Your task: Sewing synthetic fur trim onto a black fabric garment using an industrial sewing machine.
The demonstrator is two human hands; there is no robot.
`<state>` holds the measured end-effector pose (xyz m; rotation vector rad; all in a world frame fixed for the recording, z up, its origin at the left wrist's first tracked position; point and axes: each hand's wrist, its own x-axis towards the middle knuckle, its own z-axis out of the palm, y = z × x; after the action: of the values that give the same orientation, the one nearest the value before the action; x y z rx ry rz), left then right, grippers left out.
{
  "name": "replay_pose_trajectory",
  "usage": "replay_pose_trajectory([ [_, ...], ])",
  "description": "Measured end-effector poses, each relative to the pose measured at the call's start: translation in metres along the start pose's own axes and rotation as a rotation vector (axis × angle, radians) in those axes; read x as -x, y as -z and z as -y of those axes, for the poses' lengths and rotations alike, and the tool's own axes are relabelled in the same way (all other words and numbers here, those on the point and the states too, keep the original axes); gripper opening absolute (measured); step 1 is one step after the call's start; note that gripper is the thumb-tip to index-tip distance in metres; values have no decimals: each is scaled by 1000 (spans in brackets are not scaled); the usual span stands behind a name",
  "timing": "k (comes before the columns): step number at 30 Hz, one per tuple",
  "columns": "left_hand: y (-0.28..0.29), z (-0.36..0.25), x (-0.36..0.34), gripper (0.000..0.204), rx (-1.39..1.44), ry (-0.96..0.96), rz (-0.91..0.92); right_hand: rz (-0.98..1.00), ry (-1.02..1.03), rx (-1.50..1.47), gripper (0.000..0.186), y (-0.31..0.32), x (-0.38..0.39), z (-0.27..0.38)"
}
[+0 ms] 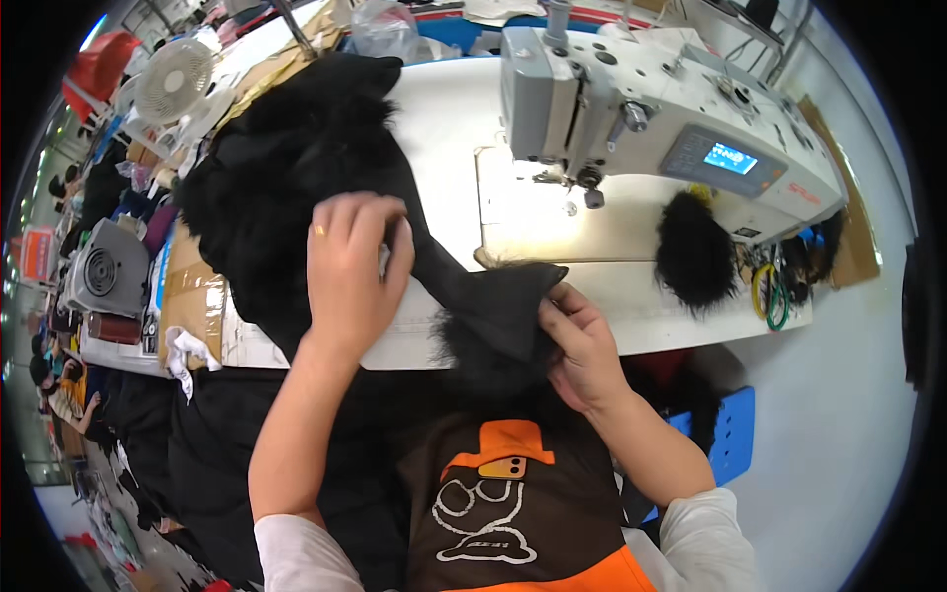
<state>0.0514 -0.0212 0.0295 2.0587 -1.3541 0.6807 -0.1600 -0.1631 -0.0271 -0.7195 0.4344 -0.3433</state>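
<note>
A white surface (444,109) carries a grey-and-white sewing machine (631,99), its screen (730,158) glowing blue, in a crowded workroom. Well to the machine's left stand a white fan (176,79) and a grey box (104,266) with a round grille; a clear plastic bag (385,30) lies beyond it to the left, and a pale wall (868,168) rises to its right. A black furry tuft (695,252) hangs at the machine's near side. To the left of the machine, black fabric (296,138) spreads in a bulky heap, shaggy along its edges; a smooth, matt strip runs out to a pointed, fur-fringed end on the machine's near side. The person's right grip (589,353) pinches that end between thumb and fingers. The left grip (350,264) curls over the heap, left of the machine; whether it is closed on cloth cannot be told.
</note>
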Motion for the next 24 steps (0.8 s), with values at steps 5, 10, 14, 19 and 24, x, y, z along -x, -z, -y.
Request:
replay_pose_trajectory([
  [5,24,-84,35,18,517,304,305,-7,21,11,25,1,5,-6],
  [10,24,-88,53,17,488,320,256,45,192,213,20,-16,10,-20],
  [14,41,-74,54,20,568,400,282,52,259,305,19,-11,18,-18],
  [19,62,-57,37,24,361,347,198,85,433,740,17,-1,39,-24],
  [24,82,-66,37,27,233,471,340,386,770,1013,18,-43,25,-41],
])
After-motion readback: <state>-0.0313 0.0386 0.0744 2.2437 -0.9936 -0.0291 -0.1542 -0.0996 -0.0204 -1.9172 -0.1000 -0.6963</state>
